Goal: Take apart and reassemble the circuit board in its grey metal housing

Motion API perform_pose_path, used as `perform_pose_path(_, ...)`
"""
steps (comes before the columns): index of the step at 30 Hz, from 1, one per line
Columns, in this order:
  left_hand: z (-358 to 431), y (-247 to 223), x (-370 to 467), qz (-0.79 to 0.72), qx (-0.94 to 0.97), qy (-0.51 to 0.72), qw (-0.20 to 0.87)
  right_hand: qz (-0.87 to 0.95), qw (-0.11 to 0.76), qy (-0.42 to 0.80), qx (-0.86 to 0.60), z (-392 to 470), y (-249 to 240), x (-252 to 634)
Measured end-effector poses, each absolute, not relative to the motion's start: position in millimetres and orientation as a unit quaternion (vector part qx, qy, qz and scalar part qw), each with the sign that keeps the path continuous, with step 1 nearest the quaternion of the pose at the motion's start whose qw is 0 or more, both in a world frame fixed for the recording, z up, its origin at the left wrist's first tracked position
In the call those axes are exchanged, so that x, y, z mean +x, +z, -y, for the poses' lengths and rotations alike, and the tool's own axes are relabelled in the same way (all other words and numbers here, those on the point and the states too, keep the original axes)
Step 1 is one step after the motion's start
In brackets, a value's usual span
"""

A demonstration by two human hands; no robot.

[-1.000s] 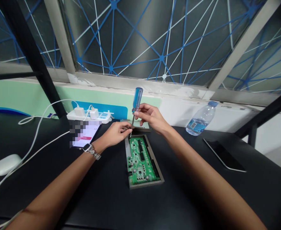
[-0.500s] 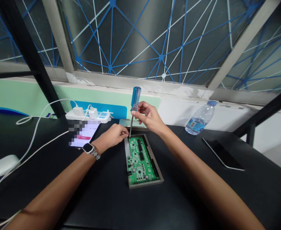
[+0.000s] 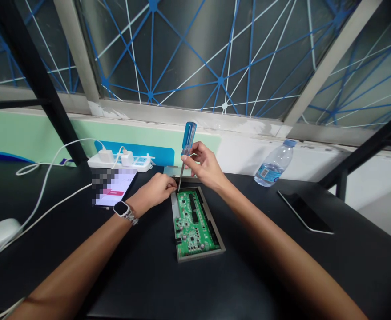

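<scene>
My right hand [image 3: 206,166] grips a screwdriver [image 3: 189,135] low on its blue, clear-ended handle. The shaft points down, slightly tilted, with its tip at the far left corner of a green circuit board [image 3: 192,226]. That board lies in a shallow grey metal case [image 3: 220,238] on the black table. At the same corner is my left hand [image 3: 158,187], its fingers curled and thumb and fingertips pressed together beside the screwdriver tip. Whatever those fingertips may hold is hidden. A watch [image 3: 123,210] is on the left wrist.
Behind the case lies a flat metal panel [image 3: 182,172]. To the left are a lit phone [image 3: 117,189], a white power strip [image 3: 142,163] with plugs and cables, and a white adapter [image 3: 0,234]. A water bottle [image 3: 275,164] and a dark phone [image 3: 304,211] are on the right.
The whole view has shifted slightly, so things appear a little further left. Both hands, the screwdriver and the board keep about the same places relative to one another.
</scene>
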State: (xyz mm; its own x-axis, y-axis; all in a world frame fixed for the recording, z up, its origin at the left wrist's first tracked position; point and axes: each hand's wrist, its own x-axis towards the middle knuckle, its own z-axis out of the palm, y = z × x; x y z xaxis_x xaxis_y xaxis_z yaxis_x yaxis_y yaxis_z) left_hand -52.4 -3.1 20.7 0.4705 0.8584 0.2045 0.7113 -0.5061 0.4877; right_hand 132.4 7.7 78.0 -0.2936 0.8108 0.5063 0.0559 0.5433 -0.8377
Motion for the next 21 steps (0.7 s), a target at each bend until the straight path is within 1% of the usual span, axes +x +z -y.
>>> perform_pose_path(4,2.6,20.4,-52.4,-0.46,0.846,0.216,0.159,0.716,0.487,0.385,-0.319,-2.0,76.1,127.8)
perform_pose_path(8,3.0,21.0,-51.7,-0.452,0.849,0.219,0.163,0.726,0.497,0.348,-0.324,3.0,74.0,124.1)
perform_pose_path(10,4.0,21.4,-51.5,-0.449,0.851,0.219,0.161,0.719,0.516,0.34,-0.317,4.7,76.2,123.8)
perform_pose_path(14,7.3,22.5,-51.8,-0.471,0.847,0.201,0.139,0.681,0.581,0.335,-0.295,8.2,90.8,128.4)
perform_pose_path(16,10.3,24.9,-51.4,-0.495,0.841,0.185,0.116,0.661,0.606,0.33,-0.294,11.6,98.4,135.5)
perform_pose_path(18,15.1,29.0,-49.0,-0.507,0.842,0.173,0.063,0.637,0.621,0.342,-0.303,16.6,100.8,147.3)
perform_pose_path(21,26.2,36.1,-38.9,-0.471,0.862,0.189,-0.013,0.58,0.644,0.381,-0.322,26.7,91.0,173.8)
